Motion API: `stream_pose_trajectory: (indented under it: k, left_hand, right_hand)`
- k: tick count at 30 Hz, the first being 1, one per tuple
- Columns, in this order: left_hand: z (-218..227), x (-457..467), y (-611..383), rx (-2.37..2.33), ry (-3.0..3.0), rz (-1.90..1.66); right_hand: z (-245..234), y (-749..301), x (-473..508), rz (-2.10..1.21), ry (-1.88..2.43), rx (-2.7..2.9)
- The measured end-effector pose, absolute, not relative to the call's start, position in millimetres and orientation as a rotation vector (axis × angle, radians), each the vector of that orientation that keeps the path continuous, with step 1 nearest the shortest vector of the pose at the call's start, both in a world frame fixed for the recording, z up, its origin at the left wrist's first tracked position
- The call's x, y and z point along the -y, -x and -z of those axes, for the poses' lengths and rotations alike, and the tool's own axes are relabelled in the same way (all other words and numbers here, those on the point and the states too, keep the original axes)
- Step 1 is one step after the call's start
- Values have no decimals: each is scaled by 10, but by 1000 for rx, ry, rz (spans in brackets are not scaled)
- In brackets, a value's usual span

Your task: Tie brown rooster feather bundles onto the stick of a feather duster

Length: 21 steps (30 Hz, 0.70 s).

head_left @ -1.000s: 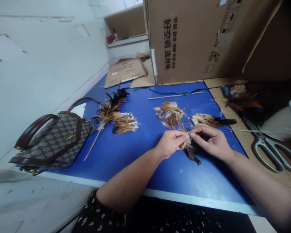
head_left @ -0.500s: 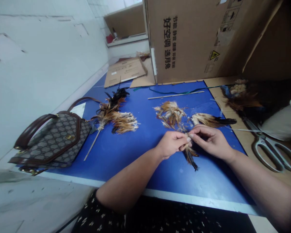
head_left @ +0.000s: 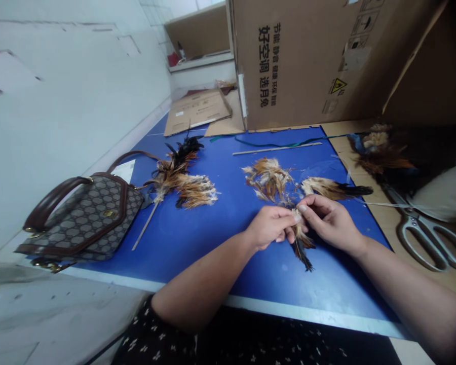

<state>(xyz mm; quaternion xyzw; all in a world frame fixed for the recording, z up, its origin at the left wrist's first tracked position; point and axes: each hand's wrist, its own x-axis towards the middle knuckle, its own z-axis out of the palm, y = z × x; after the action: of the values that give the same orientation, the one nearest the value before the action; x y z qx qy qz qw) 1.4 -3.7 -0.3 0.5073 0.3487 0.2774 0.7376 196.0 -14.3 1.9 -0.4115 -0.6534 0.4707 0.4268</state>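
Note:
My left hand (head_left: 275, 226) is closed on a small bunch of feathers (head_left: 302, 248), brown with dark tips that hang down toward me. Close against it, my right hand (head_left: 327, 220) pinches at the pale quill end of the same bunch; its fingertips partly hide that end. Just beyond my hands lies a loose pile of tan and brown feathers (head_left: 269, 178). To its right rests a flat bundle of feathers with black tips (head_left: 334, 188). Farther left, a stick with feathers bound round its top (head_left: 162, 186) lies beside more tan feathers (head_left: 197, 191).
A patterned handbag (head_left: 87, 218) stands at the left of the blue table mat (head_left: 197, 248). Scissors (head_left: 429, 243) and a white spool (head_left: 443, 190) are on the right. A thin stick (head_left: 277, 148) lies before a big cardboard box (head_left: 300, 66). Dark feathers (head_left: 380, 152) lie back right.
My right fingertips have shifted slightly away from the left ones. The held feathers have moved a little to the right and show more of their quill end.

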Motion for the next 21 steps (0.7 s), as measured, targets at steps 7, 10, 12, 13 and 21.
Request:
stream_pose_trajectory:
  k: [7, 10, 12, 13, 21]
  left_hand:
    - [-41, 40, -28, -749, -1057, -645]
    - [-26, 37, -31, -729, -1030, -666]
    - [-3, 36, -33, -722, -1022, -679]
    - [8, 35, -34, -721, -1024, -680]
    - [1, 24, -22, -736, -1072, -636]
  right_hand:
    - [-14, -2008, 104, -922, 989, 1741]
    - [-38, -2016, 80, -717, 939, 1840]
    - [-45, -2024, 66, -672, 906, 1864]
    - [-41, -2029, 58, -668, 894, 1872]
    - [-91, -2025, 100, -627, 934, 1853]
